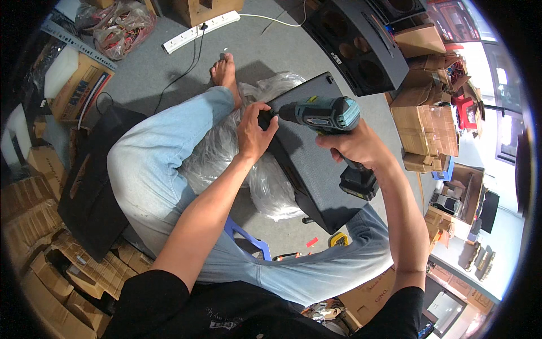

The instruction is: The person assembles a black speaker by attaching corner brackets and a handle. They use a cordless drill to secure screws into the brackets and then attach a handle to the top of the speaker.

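Note:
My right hand (358, 146) is wrapped round the grip of a teal-and-black cordless drill (323, 114), held level with its nose pointing left. The drill's tip meets a small black corner piece (265, 118) at the left edge of a black textured box (322, 175), which looks like a speaker cabinet. My left hand (255, 133) pinches that corner piece between thumb and fingers. The bit and any screw are too small to make out. Beneath the box, crumpled clear plastic wrap (271, 192) lies between my legs.
A large black speaker cabinet (353, 53) stands ahead to the right, near stacked cardboard boxes (420, 127). A white power strip (201, 32) with a black cord lies on the floor. By my right leg lies a yellow tape measure (339, 239). A black panel (93, 186) leans at left.

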{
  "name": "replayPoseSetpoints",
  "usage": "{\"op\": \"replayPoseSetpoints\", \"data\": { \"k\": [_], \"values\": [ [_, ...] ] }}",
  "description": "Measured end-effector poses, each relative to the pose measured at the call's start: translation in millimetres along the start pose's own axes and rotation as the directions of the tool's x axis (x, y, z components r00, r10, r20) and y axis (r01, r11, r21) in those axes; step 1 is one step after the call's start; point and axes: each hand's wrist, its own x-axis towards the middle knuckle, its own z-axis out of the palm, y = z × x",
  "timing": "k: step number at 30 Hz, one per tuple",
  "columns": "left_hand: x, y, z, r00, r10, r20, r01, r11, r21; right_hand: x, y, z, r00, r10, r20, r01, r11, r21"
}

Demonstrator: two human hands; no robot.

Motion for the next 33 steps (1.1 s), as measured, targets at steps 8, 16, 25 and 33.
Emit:
{"op": "replayPoseSetpoints", "data": {
  "k": [8, 16, 25, 33],
  "values": [
    [1.4, -1.6, -1.7, 1.0, 0.029, 0.009, -0.029, 0.999, -0.022, 3.8, -20.6, -2.0, 0.999, -0.009, 0.032, 0.012, 0.994, -0.109],
    [-0.4, -8.1, -0.2, 1.0, 0.015, 0.008, -0.015, 0.999, -0.034, 6.4, -34.6, -0.9, 0.999, 0.016, 0.038, -0.009, 0.981, -0.192],
    [-1.0, -4.8, 0.6, 0.998, -0.042, 0.046, 0.044, 0.998, -0.047, -9.6, 0.8, 20.2, 0.96, -0.238, -0.147, 0.155, 0.889, -0.431],
    [-1.0, -3.3, 0.8, 0.999, -0.028, 0.029, 0.029, 0.999, -0.026, -12.3, 11.9, 20.5, 0.981, -0.18, -0.069, 0.143, 0.917, -0.372]
  ]
}}
